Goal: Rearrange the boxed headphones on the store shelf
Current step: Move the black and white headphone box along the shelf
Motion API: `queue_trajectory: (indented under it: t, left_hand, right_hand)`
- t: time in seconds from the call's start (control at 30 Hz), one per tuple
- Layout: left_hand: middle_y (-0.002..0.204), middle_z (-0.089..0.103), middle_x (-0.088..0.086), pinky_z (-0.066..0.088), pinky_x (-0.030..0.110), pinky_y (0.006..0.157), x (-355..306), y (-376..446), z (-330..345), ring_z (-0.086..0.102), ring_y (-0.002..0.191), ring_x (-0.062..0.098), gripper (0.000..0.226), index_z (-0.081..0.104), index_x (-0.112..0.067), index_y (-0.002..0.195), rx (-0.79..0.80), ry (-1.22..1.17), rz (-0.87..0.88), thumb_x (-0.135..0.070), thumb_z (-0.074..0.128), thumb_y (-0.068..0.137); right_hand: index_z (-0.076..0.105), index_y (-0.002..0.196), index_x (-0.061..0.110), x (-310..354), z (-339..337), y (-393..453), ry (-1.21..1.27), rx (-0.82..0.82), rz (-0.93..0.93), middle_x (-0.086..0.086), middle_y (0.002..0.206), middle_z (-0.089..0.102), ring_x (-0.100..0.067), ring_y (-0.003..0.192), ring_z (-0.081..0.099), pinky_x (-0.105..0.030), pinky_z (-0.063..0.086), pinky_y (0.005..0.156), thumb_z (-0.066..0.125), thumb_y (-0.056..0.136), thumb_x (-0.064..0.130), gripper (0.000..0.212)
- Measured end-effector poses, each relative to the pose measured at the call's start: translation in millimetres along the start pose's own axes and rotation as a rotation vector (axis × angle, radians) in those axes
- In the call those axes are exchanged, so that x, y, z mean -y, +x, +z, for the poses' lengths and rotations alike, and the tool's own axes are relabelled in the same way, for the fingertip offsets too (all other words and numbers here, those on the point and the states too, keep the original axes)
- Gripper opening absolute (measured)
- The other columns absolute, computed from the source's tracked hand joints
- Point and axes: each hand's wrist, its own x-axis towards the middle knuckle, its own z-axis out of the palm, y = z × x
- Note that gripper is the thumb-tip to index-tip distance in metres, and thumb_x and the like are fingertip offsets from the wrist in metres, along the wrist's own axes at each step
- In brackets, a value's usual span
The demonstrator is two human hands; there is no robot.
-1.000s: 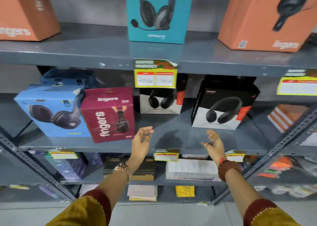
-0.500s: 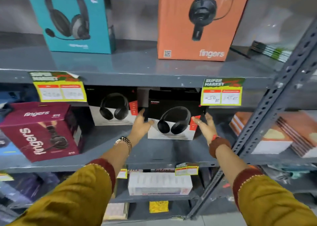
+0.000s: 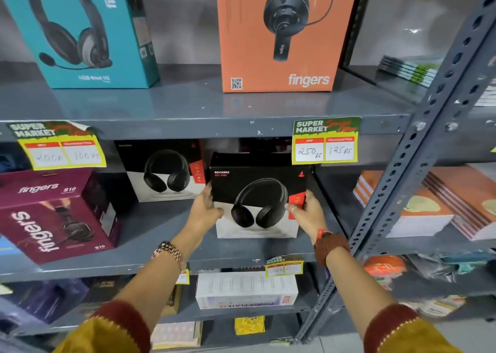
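Note:
A black-and-white headphone box (image 3: 257,194) marked Rockerz stands on the middle grey shelf (image 3: 161,250). My left hand (image 3: 205,209) grips its left side and my right hand (image 3: 306,213) grips its right side. A second black-and-white headphone box (image 3: 161,173) sits behind it to the left. A maroon Fingers box (image 3: 53,213) lies at the left of the same shelf. On the upper shelf (image 3: 188,105) stand a teal headset box (image 3: 80,30) and an orange Fingers box (image 3: 279,33).
Yellow price tags (image 3: 326,140) hang from the upper shelf's edge. A perforated grey upright (image 3: 418,148) rises at the right, with stacked notebooks (image 3: 429,207) beyond it. A white box (image 3: 247,289) and other goods fill the lower shelf.
The view has swung right and closer. Both hands went from open in the air to the sides of the black-and-white box and closed on it; the box has come forward on the shelf.

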Motion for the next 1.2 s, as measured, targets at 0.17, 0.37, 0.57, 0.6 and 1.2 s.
queue_trajectory:
  t: [0.17, 0.37, 0.57, 0.6, 1.2]
  left_hand:
    - [0.112, 0.062, -0.009, 0.043, 0.016, 0.082, 4.3, -44.6, -24.3, 0.054, 0.122, 0.017, 0.079, 0.040, -0.020, 0.139, -0.014, 0.070, 0.046, 0.022, 0.049, 0.073]
    - [0.106, 0.065, -0.019, 0.051, 0.010, 0.079, 7.3, -81.5, -63.8, 0.059, 0.105, 0.000, 0.074, 0.045, -0.025, 0.136, -0.090, 0.050, 0.062, 0.020, 0.046, 0.078]
    - [0.108, 0.063, 0.019, 0.050, 0.021, 0.083, 8.8, -83.9, -105.9, 0.060, 0.101, 0.030, 0.057, 0.047, -0.024, 0.120, -0.210, 0.036, 0.055, 0.017, 0.044, 0.080]
    - [0.104, 0.062, 0.007, 0.048, 0.014, 0.075, 10.4, -81.4, -113.1, 0.059, 0.094, 0.020, 0.056, 0.044, -0.024, 0.118, -0.216, 0.031, 0.052, 0.017, 0.045, 0.080]
    - [0.148, 0.031, 0.003, 0.046, 0.016, 0.092, 43.0, -7.3, -216.8, 0.032, 0.132, 0.011, 0.081, 0.012, -0.011, 0.145, -0.138, -0.049, 0.031, 0.019, 0.048, 0.079]
  right_hand:
    - [0.050, 0.126, 0.018, -11.2, -3.5, -43.5, -0.061, 0.039, -0.016, -0.011, 0.112, 0.065, -0.023, 0.097, 0.065, -0.043, 0.056, 0.088, 0.071, 0.069, 0.016, 0.061]
    - [0.047, 0.136, 0.023, 10.3, 10.2, -83.2, -0.065, 0.060, -0.116, -0.007, 0.119, 0.056, -0.017, 0.096, 0.057, -0.031, 0.052, 0.085, 0.072, 0.073, 0.010, 0.069]
    - [0.048, 0.131, 0.024, 41.2, 52.7, -87.9, -0.057, 0.184, -0.175, -0.001, 0.113, 0.057, -0.013, 0.094, 0.058, -0.026, 0.052, 0.083, 0.073, 0.074, 0.011, 0.063]
    - [0.048, 0.128, 0.025, 45.0, 62.5, -86.9, -0.051, 0.202, -0.182, -0.001, 0.112, 0.058, -0.014, 0.094, 0.060, -0.029, 0.053, 0.086, 0.073, 0.073, 0.012, 0.062]
    - [0.038, 0.137, 0.007, 76.1, 204.6, -49.4, 0.023, 0.251, -0.074, -0.002, 0.110, 0.061, -0.020, 0.110, 0.060, -0.025, 0.043, 0.093, 0.061, 0.078, -0.012, 0.067]
